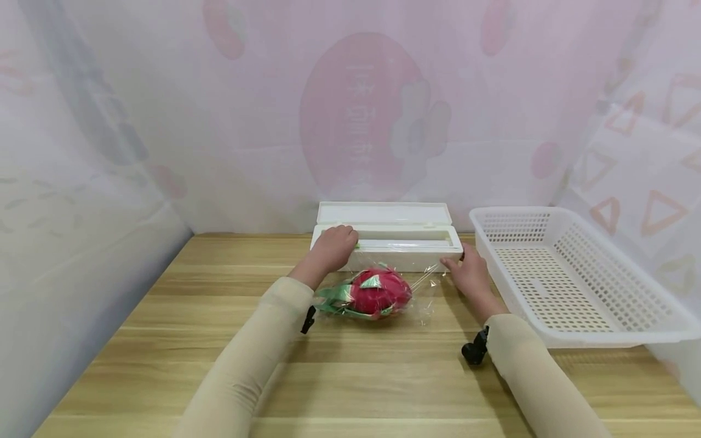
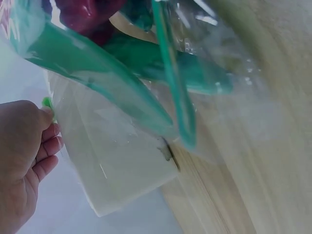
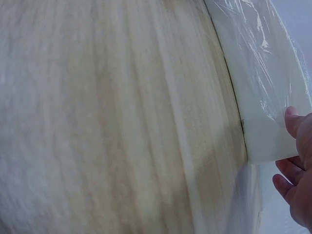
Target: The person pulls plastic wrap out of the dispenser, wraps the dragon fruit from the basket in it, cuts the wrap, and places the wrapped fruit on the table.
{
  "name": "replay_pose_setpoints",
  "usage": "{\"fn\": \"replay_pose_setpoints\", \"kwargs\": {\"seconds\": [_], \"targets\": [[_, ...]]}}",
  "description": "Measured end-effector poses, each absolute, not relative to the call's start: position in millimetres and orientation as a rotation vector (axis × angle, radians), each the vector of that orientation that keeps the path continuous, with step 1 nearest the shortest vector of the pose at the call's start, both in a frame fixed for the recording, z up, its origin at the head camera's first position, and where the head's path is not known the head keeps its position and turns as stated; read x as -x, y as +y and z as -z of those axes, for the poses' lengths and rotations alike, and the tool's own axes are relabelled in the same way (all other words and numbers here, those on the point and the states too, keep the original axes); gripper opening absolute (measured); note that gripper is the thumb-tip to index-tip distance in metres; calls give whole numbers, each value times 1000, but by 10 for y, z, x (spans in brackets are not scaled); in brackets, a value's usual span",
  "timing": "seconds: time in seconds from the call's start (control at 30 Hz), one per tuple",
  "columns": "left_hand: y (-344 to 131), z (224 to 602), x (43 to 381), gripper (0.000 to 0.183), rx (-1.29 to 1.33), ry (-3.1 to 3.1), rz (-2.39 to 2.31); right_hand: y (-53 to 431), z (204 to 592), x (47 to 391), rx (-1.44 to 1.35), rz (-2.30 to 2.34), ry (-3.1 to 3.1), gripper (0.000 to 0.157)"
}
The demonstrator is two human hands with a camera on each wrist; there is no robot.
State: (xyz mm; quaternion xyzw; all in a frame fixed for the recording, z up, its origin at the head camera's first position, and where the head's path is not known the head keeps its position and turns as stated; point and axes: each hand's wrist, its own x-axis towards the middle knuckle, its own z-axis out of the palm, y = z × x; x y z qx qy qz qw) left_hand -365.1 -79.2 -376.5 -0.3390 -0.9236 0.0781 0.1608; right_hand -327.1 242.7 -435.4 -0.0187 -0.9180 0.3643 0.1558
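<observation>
A white cling film dispenser box [image 1: 453, 260] with its lid raised stands at the back of the table. Clear cling film [image 1: 424, 298] hangs from its front and drapes over a red dragon fruit [image 1: 378, 292] with green leafy scales. My left hand [image 1: 335, 248] is at the box's front top edge, thumb and curled fingers on a small green slider [image 2: 47, 103]. At the box's right end my right hand [image 1: 471, 277] grips the corner, thumb on the film-covered front, fingers round the end. A white roll [image 1: 402, 243] lies inside the box.
A white perforated plastic basket [image 1: 613, 336] stands on the right, close to my right forearm. Behind the wooden table [image 1: 383, 377] hangs a pale printed cloth [image 1: 246, 134], which also covers both sides.
</observation>
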Motion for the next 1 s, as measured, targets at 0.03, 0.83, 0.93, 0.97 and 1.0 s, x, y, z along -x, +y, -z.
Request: {"fn": "replay_pose_setpoints", "kwargs": {"seconds": [0.03, 0.83, 0.93, 0.97, 1.0], "targets": [[-803, 3771, 3652, 8, 967, -2636, -225, 2427, 4354, 3270, 54, -1039, -2630, 54], [-1068, 3742, 3586, 5, 983, -2608, -370, 2354, 4330, 3235, 32, -1045, -2651, 55], [-1174, 3737, 3595, 6, 957, -2630, -343, 2375, 4302, 3226, 34, -1047, -2654, 55], [-1213, 3734, 3595, 5, 949, -2634, -320, 2387, 4294, 3223, 38, -1045, -2652, 55], [-1250, 3734, 3598, 4, 946, -2633, -302, 2402, 4286, 3222, 43, -1042, -2649, 55]]}}
